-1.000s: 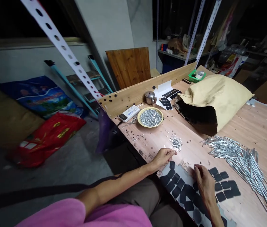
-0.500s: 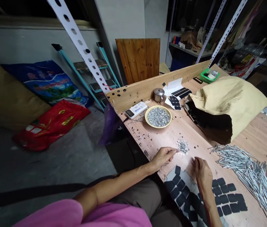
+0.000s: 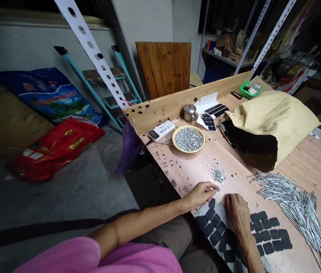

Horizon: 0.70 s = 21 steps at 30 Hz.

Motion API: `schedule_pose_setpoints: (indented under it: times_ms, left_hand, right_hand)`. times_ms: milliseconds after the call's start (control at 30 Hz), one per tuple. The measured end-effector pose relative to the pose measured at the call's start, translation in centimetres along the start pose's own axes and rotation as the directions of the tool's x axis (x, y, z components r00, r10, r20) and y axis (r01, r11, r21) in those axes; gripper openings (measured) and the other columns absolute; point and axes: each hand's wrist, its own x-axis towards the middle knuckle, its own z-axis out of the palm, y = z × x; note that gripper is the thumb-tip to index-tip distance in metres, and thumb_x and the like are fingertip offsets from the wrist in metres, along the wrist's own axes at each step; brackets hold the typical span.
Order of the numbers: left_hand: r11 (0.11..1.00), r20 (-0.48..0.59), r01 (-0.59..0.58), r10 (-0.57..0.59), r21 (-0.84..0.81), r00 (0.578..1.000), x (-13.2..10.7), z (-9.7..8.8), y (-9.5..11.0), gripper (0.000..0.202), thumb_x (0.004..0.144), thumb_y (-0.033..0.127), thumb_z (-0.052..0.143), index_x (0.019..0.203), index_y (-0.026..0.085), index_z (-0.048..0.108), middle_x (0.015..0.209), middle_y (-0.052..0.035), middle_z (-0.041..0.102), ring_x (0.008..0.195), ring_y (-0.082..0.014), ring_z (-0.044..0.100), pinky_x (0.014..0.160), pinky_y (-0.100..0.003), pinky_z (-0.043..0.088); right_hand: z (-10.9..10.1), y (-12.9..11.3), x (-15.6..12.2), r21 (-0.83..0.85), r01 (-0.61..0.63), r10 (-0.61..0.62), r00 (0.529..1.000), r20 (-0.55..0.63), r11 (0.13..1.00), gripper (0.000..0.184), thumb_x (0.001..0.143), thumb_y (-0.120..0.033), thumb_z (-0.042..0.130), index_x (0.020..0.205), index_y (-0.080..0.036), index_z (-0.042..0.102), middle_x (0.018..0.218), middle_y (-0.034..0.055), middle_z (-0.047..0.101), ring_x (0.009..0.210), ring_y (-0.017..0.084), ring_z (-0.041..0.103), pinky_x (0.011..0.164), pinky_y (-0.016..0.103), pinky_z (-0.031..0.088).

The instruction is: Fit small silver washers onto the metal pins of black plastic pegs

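My left hand point(image 3: 201, 193) rests at the table's near edge, fingers pinched together just below a small heap of silver nuts point(image 3: 218, 175); what the fingertips hold is too small to name. My right hand point(image 3: 236, 214) lies knuckles up on a white sheet of black adhesive pads point(image 3: 265, 235), fingers curled down onto the sheet beside my left fingertips. What is under those fingers is hidden. Loose nuts are scattered over the wooden table point(image 3: 305, 167) around the heap.
A yellow bowl of silver nuts point(image 3: 188, 138) stands behind the heap, with a metal cup point(image 3: 189, 112) and a white box point(image 3: 162, 130). A pile of thin metal rods point(image 3: 293, 201) lies right. A tan sack point(image 3: 274, 117) spills black pads. Bags lie on the floor at left.
My right hand slid up the pad sheet towards my left hand. My left hand stays pinched near the nut heap. The camera shifted.
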Motion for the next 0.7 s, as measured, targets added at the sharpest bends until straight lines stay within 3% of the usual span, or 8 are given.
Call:
schedule_pose_setpoints:
  times_ms: [67,133,200,333,567,700]
  left_hand:
    - [1.0,0.038,0.022,-0.022,0.007,0.999,-0.3,0.5,0.2,0.04,0.08,0.035,0.058,0.108,0.007,0.059,0.048,0.0099,0.04,0.035,-0.0004,0.022,0.037,-0.018,0.01]
    - [1.0,0.097,0.018,-0.02,0.021,0.995,-0.5,1.0,0.3,0.041,0.08,0.035,0.059,0.108,0.006,0.061,0.048,0.0094,0.04,0.035,-0.0003,0.021,0.037,-0.019,0.01]
    - [0.999,0.148,-0.002,-0.005,0.043,0.989,-0.6,1.5,0.3,0.039,0.08,0.035,0.059,0.106,0.006,0.064,0.048,0.009,0.04,0.036,-0.0003,0.022,0.038,-0.019,0.011]
    - [0.996,0.155,-0.023,0.009,0.09,0.988,-0.6,2.1,-0.1,0.036,0.082,0.035,0.057,0.103,0.007,0.066,0.048,0.008,0.041,0.038,-0.0016,0.026,0.04,-0.019,0.016]
    - [0.956,0.164,-0.137,0.096,0.26,0.982,-0.6,2.5,-0.5,0.031,0.084,0.022,0.051,0.105,0.006,0.066,0.049,0.0065,0.042,0.046,-0.005,0.036,0.046,-0.017,0.028]
    - [0.893,0.17,-0.205,0.147,0.401,0.974,-1.0,2.8,-0.4,0.029,0.083,0.023,0.051,0.1,0.008,0.069,0.049,0.005,0.044,0.048,-0.007,0.04,0.049,-0.018,0.032]
  right_hand:
    - [-0.8,-1.0,0.2,0.234,-0.142,0.148,0.989,-0.006,0.962,0.031,0.085,-0.043,0.044,0.076,-0.019,0.061,0.073,0.0068,0.065,0.066,0.018,0.059,0.061,0.029,0.044]
    - [-1.9,-2.1,0.2,0.475,-0.293,0.312,0.949,0.04,0.83,0.036,0.08,-0.052,0.048,0.076,-0.018,0.062,0.067,0.0047,0.065,0.063,0.018,0.06,0.059,0.029,0.046]
    - [-2.9,-3.1,0.0,0.607,-0.365,0.391,0.915,0.096,0.705,0.04,0.075,-0.057,0.053,0.075,-0.018,0.063,0.064,0.0033,0.064,0.062,0.018,0.061,0.06,0.029,0.048]
    - [-4.2,-4.2,-0.7,0.72,-0.373,0.392,0.907,0.151,0.585,0.04,0.068,-0.058,0.061,0.074,-0.018,0.066,0.068,0.0041,0.067,0.065,0.019,0.063,0.063,0.03,0.051]
    - [-5.4,-3.5,-1.5,0.742,-0.325,0.283,0.94,0.188,0.587,0.035,0.066,-0.054,0.067,0.071,-0.019,0.069,0.068,0.0047,0.067,0.064,0.017,0.062,0.062,0.028,0.051]
    - [-5.9,-3.2,-1.8,0.75,-0.334,0.277,0.938,0.208,0.571,0.037,0.06,-0.055,0.071,0.069,-0.019,0.07,0.069,0.0059,0.068,0.063,0.018,0.062,0.06,0.028,0.051]
